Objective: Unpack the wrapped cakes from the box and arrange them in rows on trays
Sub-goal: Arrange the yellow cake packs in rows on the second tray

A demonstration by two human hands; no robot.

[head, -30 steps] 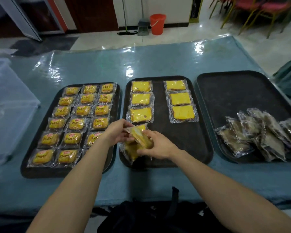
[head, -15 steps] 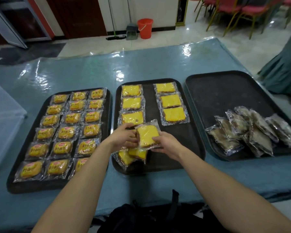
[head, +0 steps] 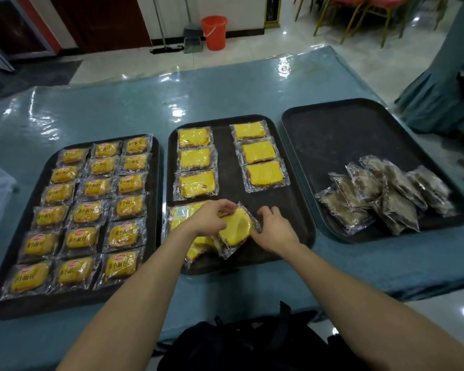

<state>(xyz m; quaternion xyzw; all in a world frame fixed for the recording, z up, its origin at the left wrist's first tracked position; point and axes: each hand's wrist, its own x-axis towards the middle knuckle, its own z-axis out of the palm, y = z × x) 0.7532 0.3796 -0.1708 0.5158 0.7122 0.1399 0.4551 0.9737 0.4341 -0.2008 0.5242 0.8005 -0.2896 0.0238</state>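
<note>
Between both hands (head: 209, 218) (head: 275, 230), wrapped cake (head: 237, 227) tilts.

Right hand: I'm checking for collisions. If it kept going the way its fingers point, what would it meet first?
The right hand points up-left, so it would probably meet the tilted wrapped yellow cake in the left hand's grip first; depth is uncertain.
</note>
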